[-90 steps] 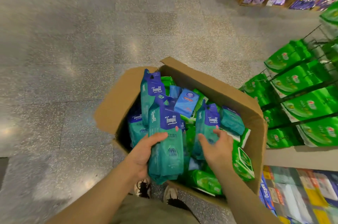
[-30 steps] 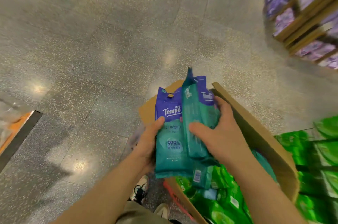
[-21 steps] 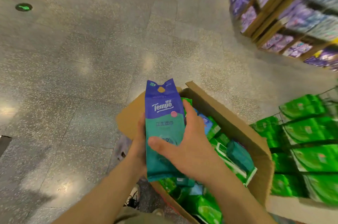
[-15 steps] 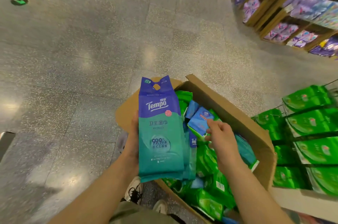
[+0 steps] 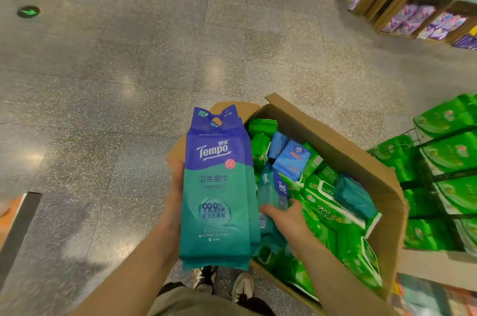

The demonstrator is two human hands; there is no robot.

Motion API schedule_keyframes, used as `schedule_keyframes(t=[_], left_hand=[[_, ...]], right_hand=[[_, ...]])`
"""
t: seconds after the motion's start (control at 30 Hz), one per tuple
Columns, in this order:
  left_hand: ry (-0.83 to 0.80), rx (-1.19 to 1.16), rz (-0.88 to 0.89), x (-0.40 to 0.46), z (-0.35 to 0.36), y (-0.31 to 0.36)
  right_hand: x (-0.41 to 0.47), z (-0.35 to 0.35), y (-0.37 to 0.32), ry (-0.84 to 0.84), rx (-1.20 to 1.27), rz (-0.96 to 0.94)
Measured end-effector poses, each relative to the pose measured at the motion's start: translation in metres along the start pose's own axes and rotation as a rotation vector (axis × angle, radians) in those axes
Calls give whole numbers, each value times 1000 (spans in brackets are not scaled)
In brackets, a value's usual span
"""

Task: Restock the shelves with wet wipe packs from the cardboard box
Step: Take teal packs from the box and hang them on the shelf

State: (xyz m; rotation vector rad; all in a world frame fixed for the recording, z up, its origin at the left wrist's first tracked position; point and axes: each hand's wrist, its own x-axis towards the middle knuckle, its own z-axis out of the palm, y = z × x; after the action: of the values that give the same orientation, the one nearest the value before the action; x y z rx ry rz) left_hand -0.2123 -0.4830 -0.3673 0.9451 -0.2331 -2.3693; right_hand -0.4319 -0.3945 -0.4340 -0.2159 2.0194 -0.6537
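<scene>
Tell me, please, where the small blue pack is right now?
The small blue pack lies in the cardboard box, atop green packs near its far wall.

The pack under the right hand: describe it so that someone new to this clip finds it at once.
Start at the cardboard box on the floor, full of green packs. At its near left side, the right hand grips a slim pack. It is teal with a blue top and stands up among the flat green ones.
</scene>
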Motion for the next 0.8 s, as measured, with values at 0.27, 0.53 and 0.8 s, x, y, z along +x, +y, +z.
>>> schedule_keyframes(t=[0.27, 0.53, 0.8], left_hand=[[-83, 8, -39, -3, 57, -21], [-192, 116, -283, -17, 131, -69], [-416, 245, -325, -57, 217, -148]], right_hand=[[-77, -63, -31, -53, 513, -104], [-217, -146, -67, 99, 279, -543], [-275, -216, -22, 391, 87, -565]])
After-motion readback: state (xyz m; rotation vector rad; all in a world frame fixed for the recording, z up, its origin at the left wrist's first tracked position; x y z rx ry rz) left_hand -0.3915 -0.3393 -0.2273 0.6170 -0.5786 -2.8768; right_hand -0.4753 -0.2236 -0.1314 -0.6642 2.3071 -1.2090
